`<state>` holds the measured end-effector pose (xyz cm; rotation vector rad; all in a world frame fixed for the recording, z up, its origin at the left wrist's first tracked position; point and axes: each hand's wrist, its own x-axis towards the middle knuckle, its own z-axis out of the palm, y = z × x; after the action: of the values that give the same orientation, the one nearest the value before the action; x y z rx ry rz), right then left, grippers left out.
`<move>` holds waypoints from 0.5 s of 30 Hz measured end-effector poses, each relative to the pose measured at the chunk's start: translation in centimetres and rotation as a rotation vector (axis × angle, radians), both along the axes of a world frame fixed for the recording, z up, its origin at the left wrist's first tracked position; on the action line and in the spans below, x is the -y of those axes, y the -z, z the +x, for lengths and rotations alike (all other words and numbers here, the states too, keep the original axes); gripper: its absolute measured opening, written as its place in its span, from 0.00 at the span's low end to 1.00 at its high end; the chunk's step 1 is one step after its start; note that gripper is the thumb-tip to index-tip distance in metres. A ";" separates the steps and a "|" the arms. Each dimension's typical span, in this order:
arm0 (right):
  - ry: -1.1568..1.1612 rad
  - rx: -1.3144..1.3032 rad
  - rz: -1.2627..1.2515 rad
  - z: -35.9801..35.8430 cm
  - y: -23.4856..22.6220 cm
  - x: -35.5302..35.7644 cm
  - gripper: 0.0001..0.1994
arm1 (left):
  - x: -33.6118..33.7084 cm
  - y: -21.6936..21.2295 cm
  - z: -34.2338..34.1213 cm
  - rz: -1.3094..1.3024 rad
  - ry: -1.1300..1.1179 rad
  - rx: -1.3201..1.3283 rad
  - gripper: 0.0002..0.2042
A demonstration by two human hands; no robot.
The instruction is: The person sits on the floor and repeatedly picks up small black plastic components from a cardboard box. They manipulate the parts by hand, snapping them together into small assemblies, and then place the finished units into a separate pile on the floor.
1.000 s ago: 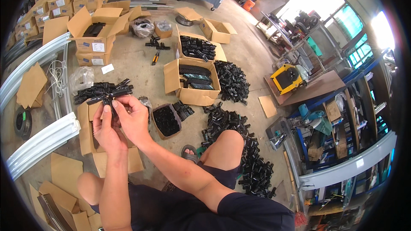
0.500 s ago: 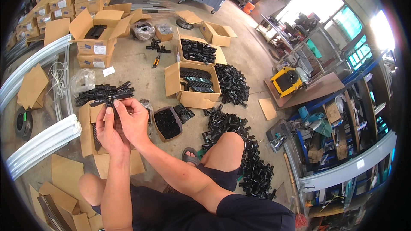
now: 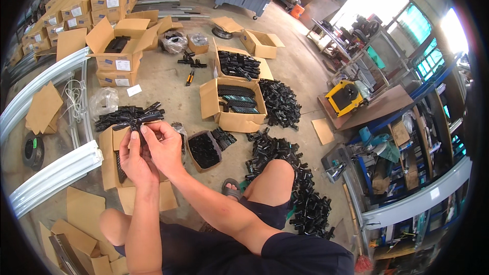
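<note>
Close together over an opened cardboard box [image 3: 109, 160], my left hand [image 3: 136, 163] and my right hand [image 3: 165, 147] pinch a black plastic bracket [image 3: 138, 120] between thumbs and fingertips. Its arms stick out to both sides above the fingers; its lower part is hidden by them. Just beyond lies a heap of similar black parts [image 3: 114, 117]. To the right of my hands stands a lined box of small black pieces [image 3: 204, 153], with a few black strips [image 3: 224, 137] beside it.
Farther out, a carton of stacked black parts [image 3: 237, 99] stands beside big loose piles [image 3: 280, 104]. An orange utility knife [image 3: 190, 78] lies on the floor. White metal profiles [image 3: 56, 178] lie at left, a yellow machine [image 3: 344, 98] sits at right, and stacked cartons [image 3: 107, 0] are at the back.
The whole view has shifted slightly to the right and down. Both hands keep hold of the bracket, which has turned a little between the fingers.
</note>
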<state>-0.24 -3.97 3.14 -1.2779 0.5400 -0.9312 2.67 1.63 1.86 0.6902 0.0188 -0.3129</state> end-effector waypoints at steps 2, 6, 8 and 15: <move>-0.016 -0.007 0.009 -0.2 0.0 0.1 0.06 | -0.1 -0.2 -0.1 -0.001 0.004 0.007 0.11; -0.065 -0.071 0.080 -0.6 -0.3 0.9 0.05 | 0.0 0.3 -0.2 0.014 0.007 0.010 0.12; -0.064 -0.048 0.116 -0.5 -0.5 0.8 0.06 | 0.1 0.3 -0.3 0.028 0.009 0.015 0.12; 0.024 0.044 0.087 0.0 0.0 0.0 0.07 | 0.1 0.6 -0.2 -0.015 0.024 0.027 0.12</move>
<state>-0.23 -3.96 3.12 -1.1728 0.5562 -0.9437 2.44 1.55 1.26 0.6804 -0.0177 -0.3266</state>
